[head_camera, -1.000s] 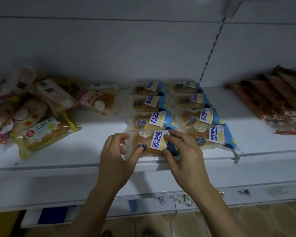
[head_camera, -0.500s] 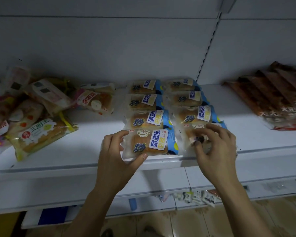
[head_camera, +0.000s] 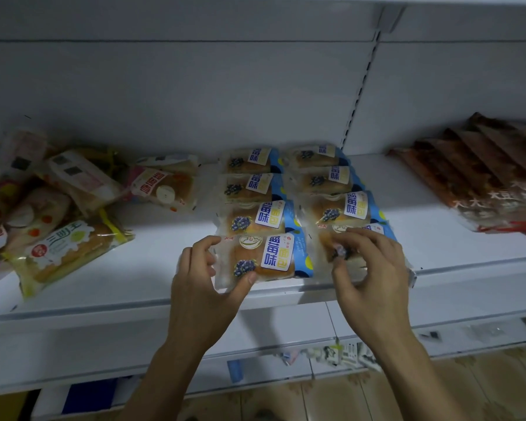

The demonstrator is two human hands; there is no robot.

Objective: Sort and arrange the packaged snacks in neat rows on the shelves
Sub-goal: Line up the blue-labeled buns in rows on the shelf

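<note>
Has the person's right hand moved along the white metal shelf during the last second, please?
Yes. The right hand left the front left blueberry bread packet and shifted right onto the front right packet; the shelf is the fixed reference.

From my feed, the right hand (head_camera: pixel 374 268) covers most of the front right blueberry bread pack (head_camera: pixel 377 232), so I can't read its label. The brown packets (head_camera: pixel 483 177) run off the right edge, and the mixed pile (head_camera: pixel 28 208) is cut at the left. The small items on the lower shelf (head_camera: pixel 340 354) are too blurred to identify.
</note>
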